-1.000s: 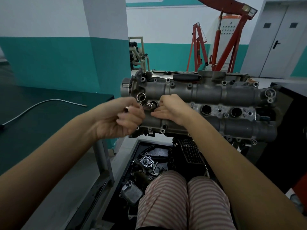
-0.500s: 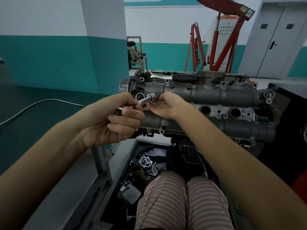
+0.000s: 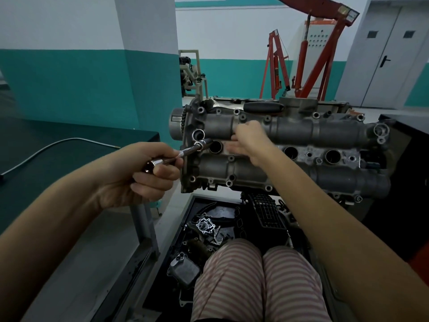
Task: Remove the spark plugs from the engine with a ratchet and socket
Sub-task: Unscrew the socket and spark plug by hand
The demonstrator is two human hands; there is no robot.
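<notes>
My left hand (image 3: 141,175) has its grip curled round the ratchet (image 3: 178,154), a stiff, slick chrome bar best held near its butt; its socket end sits just beside the first plug well (image 3: 216,147) of the heavy engine (image 3: 301,135), where my right hand (image 3: 250,145) rests loose-fingered.

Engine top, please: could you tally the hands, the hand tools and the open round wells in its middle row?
Hands: 2, the left hand and the right hand
Tools: 1, the socket tool in the left hand's grip
Open wells in the engine middle row: 3; the right hand may hide another
Total: 6
</notes>
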